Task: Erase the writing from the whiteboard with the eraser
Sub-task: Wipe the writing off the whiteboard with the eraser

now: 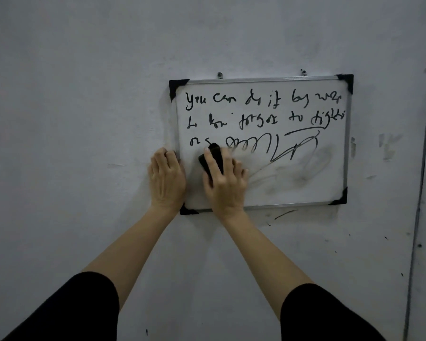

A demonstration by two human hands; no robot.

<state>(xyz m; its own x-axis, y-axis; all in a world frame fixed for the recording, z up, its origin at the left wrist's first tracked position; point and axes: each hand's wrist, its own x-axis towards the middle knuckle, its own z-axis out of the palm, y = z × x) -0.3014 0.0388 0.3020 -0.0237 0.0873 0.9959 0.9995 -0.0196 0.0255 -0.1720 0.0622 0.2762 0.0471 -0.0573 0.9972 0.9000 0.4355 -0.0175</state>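
Observation:
A small whiteboard (305, 190) with a metal frame and black corner caps hangs on a grey wall. Black handwriting (261, 112) fills its upper half, and grey smears (312, 166) cover the lower right. My right hand (225, 183) grips a black eraser (213, 156) and presses it on the board's lower left, just under the third line of writing. My left hand (166, 178) rests flat against the board's left edge, fingers curled over the frame.
Two hooks (220, 75) above the top frame hold the board. The grey wall (84, 94) has scuffs and a black marker streak (284, 214) below the board. A vertical seam (421, 168) runs down the right side.

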